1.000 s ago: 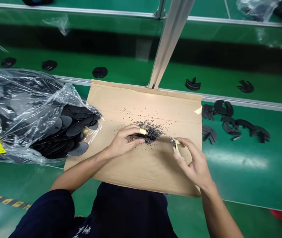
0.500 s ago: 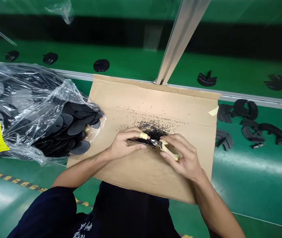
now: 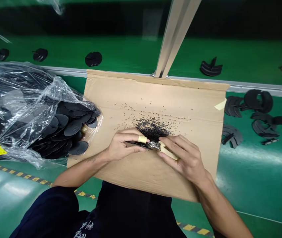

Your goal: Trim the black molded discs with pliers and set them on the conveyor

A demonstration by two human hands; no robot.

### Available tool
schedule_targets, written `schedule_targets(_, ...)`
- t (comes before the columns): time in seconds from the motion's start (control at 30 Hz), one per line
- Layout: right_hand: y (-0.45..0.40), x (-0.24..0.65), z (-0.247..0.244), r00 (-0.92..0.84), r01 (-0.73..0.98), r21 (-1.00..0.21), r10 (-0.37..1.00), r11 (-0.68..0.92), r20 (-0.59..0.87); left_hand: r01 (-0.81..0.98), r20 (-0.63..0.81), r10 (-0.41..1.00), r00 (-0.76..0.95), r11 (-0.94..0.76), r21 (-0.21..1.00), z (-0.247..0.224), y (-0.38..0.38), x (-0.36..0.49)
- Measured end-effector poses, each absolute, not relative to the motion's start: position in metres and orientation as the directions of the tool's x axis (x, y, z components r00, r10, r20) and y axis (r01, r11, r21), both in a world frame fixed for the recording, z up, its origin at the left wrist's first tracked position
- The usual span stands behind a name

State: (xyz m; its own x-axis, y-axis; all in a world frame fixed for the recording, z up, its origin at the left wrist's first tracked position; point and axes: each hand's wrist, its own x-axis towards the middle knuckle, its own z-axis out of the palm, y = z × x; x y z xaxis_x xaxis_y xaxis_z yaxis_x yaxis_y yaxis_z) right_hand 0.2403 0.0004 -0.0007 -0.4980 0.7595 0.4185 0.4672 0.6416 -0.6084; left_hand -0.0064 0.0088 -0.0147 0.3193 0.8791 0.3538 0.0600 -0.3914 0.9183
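Over the cardboard sheet, my left hand (image 3: pixel 121 143) pinches a thin black disc (image 3: pixel 141 144) between thumb and fingers; a finger has pale yellow tape around it. My right hand (image 3: pixel 188 158) is closed around the cream handles of a pair of nippers (image 3: pixel 167 151). The metal jaws of the nippers meet the right edge of the disc; whether they have cut into it I cannot tell. Just beyond both hands lies a heap of tiny black scraps (image 3: pixel 153 128), scattered over the cardboard.
A clear plastic bag (image 3: pixel 44 96) with many black discs (image 3: pixel 78 147) spills onto the left of the cardboard sheet (image 3: pixel 121 87). Curved black parts (image 3: pixel 265 127) lie on the green surface at right. A metal post (image 3: pixel 173 39) rises behind the sheet.
The nippers' handles have come closer together in my right hand. Both hands keep their hold near the same spot, while the camera view has shifted slightly.
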Motion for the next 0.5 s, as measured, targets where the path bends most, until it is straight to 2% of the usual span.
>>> schedule_targets(0.07, -0.0007, 0.2384, 0.0015, -0.496, 0.463, -0.633, 0.774, 0.62, 0.394, 0.072, 0.353, 0.878, 0.322, -0.395, 0.916, -0.0147, 0.0082, -0.0064)
schedule_targets(0.2, -0.0015, 0.2352, 0.0043, -0.466, 0.379, -0.799, 0.842, 0.466, 0.27, 0.104, 0.342, 0.882, 0.325, -0.393, 0.914, -0.0133, 0.0075, -0.0062)
schedule_targets(0.27, -0.0003, 0.2354, 0.0036, -0.438, 0.365, -0.825, 0.862, 0.431, 0.256, 0.119, 0.333, 0.886, 0.322, -0.386, 0.915, -0.0119, 0.0076, -0.0065)
schedule_targets(0.37, 0.0022, 0.2365, 0.0004, -0.386, 0.465, -0.722, 0.851, 0.512, 0.355, 0.145, 0.335, 0.885, 0.323, -0.396, 0.907, -0.0106, 0.008, -0.0075)
schedule_targets(0.5, 0.0021, 0.2349, -0.0012, -0.447, 0.663, -0.414, 0.773, 0.624, 0.45, 0.248, 0.377, 0.849, 0.369, -0.481, 0.841, -0.0133, 0.0092, -0.009)
